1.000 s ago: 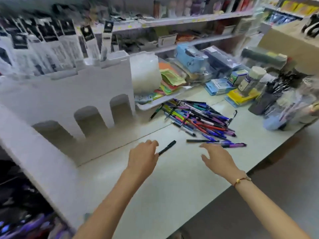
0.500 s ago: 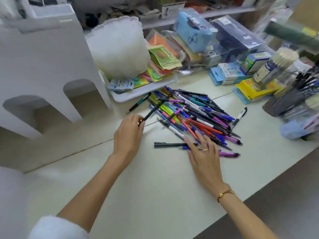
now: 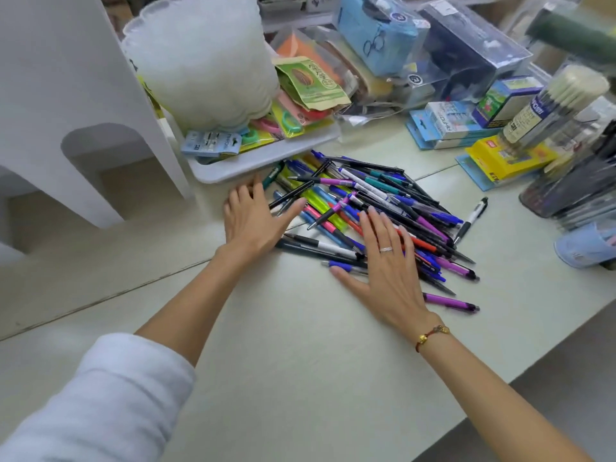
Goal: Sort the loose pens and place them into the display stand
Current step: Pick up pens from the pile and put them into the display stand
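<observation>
The pile of pens [image 3: 373, 208] sits toward the far right part of the worktop [image 3: 300, 361], right up against the white tray [image 3: 260, 161], and compared to half a second ago both hands have moved in on it. The left hand [image 3: 253, 218] was pinching one black pen before; now it's flat at the pile's left edge, fingers spread, gripping nothing, thumb over a black pen. The right hand [image 3: 383, 271] slid further in and lies palm down on the near side of the pile, fingers splayed, nothing clamped. A black-and-white pen [image 3: 471, 220] lies alone just right of the pile. The white display stand [image 3: 83, 95] stands at the far left.
</observation>
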Motion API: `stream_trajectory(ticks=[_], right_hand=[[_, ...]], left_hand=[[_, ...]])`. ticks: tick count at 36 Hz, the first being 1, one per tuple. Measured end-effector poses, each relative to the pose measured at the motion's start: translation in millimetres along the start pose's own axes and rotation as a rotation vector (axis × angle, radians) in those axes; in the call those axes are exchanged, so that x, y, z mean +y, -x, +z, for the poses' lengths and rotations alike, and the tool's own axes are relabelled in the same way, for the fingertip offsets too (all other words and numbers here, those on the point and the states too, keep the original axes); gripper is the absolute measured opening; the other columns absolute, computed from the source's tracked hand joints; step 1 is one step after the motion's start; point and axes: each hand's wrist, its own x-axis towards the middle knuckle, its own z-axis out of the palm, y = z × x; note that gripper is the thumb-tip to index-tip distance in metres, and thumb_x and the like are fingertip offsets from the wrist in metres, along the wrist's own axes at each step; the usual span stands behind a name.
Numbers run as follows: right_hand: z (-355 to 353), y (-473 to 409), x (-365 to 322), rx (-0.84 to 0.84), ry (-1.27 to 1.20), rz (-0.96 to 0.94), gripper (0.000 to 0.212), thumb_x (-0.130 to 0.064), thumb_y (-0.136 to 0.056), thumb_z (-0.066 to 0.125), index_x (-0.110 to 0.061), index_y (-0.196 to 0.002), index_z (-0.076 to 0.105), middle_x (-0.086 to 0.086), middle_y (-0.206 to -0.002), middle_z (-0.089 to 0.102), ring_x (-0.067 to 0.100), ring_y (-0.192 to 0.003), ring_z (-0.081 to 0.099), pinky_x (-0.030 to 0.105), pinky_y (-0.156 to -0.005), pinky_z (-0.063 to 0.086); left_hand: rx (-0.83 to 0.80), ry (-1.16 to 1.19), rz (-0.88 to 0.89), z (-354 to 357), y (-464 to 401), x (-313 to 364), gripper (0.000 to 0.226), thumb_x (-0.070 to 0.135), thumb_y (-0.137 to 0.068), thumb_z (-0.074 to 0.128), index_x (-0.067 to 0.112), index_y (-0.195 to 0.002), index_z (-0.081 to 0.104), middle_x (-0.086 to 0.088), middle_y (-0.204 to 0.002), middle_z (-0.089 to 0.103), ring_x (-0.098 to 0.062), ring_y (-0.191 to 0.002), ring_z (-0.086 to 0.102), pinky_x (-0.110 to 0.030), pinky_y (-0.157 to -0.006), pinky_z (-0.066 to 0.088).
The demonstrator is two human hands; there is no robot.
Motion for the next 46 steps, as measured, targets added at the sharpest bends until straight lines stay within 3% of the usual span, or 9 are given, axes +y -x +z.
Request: stream_trajectory(ticks=[3, 7, 16, 20, 23, 26, 34, 40, 46], right_hand=[[-2.1, -0.6, 1.7, -0.003, -0.011, -0.013, 0.089, -0.074, -0.089, 0.025, -0.013, -0.153, 0.017, 0.003, -0.155, 0.026, 0.019, -0.143, 0.019, 0.04, -0.117, 0.012], [-3.9, 2.3, -1.3, 0.014, -0.071, -0.082, 0.07, -0.068, -0.093, 0.025, -0.021, -0.142, 0.04, 0.002, -0.138, 0.047, 0.019, -0.125, 0.035, 0.035, -0.106, 0.021], [-6.5, 9.9, -7.2, -0.005, -0.094, -0.181, 0.045, -0.054, -0.097, 0.03, -0.03, -0.131, 0.045, 0.003, -0.126, 0.049, 0.023, -0.116, 0.041, 0.033, -0.097, 0.028], [-5.4, 24.0, -14.5, 0.094, -0.065, -0.237, 0.038, -0.04, -0.095, 0.041, -0.029, -0.13, 0.048, 0.003, -0.117, 0.056, 0.026, -0.109, 0.044, 0.037, -0.095, 0.031], [-2.5, 31.5, -25.6, 0.15, -0.069, -0.274, 0.052, -0.013, -0.085, 0.064, -0.028, -0.133, 0.05, 0.004, -0.115, 0.059, 0.028, -0.109, 0.044, 0.04, -0.099, 0.032], [-5.4, 30.4, -43.6, 0.095, -0.091, -0.306, 0.067, 0.002, -0.078, 0.054, -0.027, -0.139, 0.046, 0.002, -0.116, 0.058, 0.026, -0.11, 0.046, 0.039, -0.099, 0.03], [-8.6, 15.4, -81.1, -0.116, -0.178, -0.348, 0.062, -0.016, -0.086, 0.055, -0.023, -0.144, 0.035, -0.001, -0.132, 0.052, 0.023, -0.121, 0.046, 0.041, -0.111, 0.021], [-27.6, 23.8, -44.9, -0.26, -0.278, -0.264, 0.07, -0.037, -0.094, 0.05, -0.033, -0.152, 0.011, -0.008, -0.158, 0.019, 0.015, -0.146, 0.009, 0.038, -0.121, 0.0], [-41.7, 39.8, -14.6, -0.2, -0.282, -0.12, 0.079, -0.043, -0.091, 0.056, -0.032, -0.153, 0.008, -0.008, -0.159, 0.012, 0.013, -0.146, 0.006, 0.029, -0.119, 0.001]], left_hand=[[-0.001, 0.005, -0.059, 6.7, -6.9, 3.7, 0.072, 0.067, -0.091, 0.035, 0.014, -0.138, 0.042, -0.016, -0.142, 0.038, -0.033, -0.13, 0.03, -0.042, -0.108, 0.024], [0.051, 0.092, -0.131, 13.7, 1.2, 12.8, 0.049, 0.051, -0.097, 0.04, 0.019, -0.133, 0.047, -0.013, -0.135, 0.044, -0.031, -0.123, 0.035, -0.039, -0.1, 0.028], [-0.021, 0.063, 0.013, -0.2, 39.0, -3.0, 0.025, 0.019, -0.1, 0.041, 0.016, -0.123, 0.052, -0.008, -0.12, 0.054, -0.03, -0.112, 0.046, -0.039, -0.089, 0.037], [-0.107, 0.038, 0.035, -13.9, 49.1, -16.1, 0.022, 0.02, -0.099, 0.042, 0.014, -0.116, 0.054, -0.009, -0.109, 0.058, -0.032, -0.104, 0.052, -0.038, -0.074, 0.039], [-0.192, 0.1, -0.059, -21.4, 50.1, -26.3, 0.022, 0.028, -0.1, 0.04, 0.015, -0.113, 0.053, -0.005, -0.105, 0.061, -0.034, -0.1, 0.057, -0.037, -0.075, 0.044], [-0.203, 0.187, -0.157, -27.8, 47.8, -32.6, 0.023, 0.029, -0.098, 0.041, 0.021, -0.115, 0.054, -0.005, -0.111, 0.066, -0.034, -0.099, 0.06, -0.037, -0.081, 0.045], [-0.109, 0.076, -0.084, -39.9, 41.4, -28.6, 0.037, 0.019, -0.094, 0.05, 0.029, -0.13, 0.052, -0.004, -0.118, 0.065, -0.031, -0.106, 0.058, -0.036, -0.08, 0.044], [-0.027, 0.056, 0.13, -55.7, 53.3, -36.2, 0.022, 0.022, -0.099, 0.046, 0.026, -0.117, 0.057, 0.004, -0.106, 0.063, -0.024, -0.096, 0.057, -0.033, -0.07, 0.04], [-0.098, 0.164, 0.301, -56.5, 66.0, -23.9, 0.014, 0.027, -0.102, 0.038, 0.026, -0.105, 0.052, 0.007, -0.092, 0.058, -0.018, -0.084, 0.052, -0.035, -0.067, 0.04]])
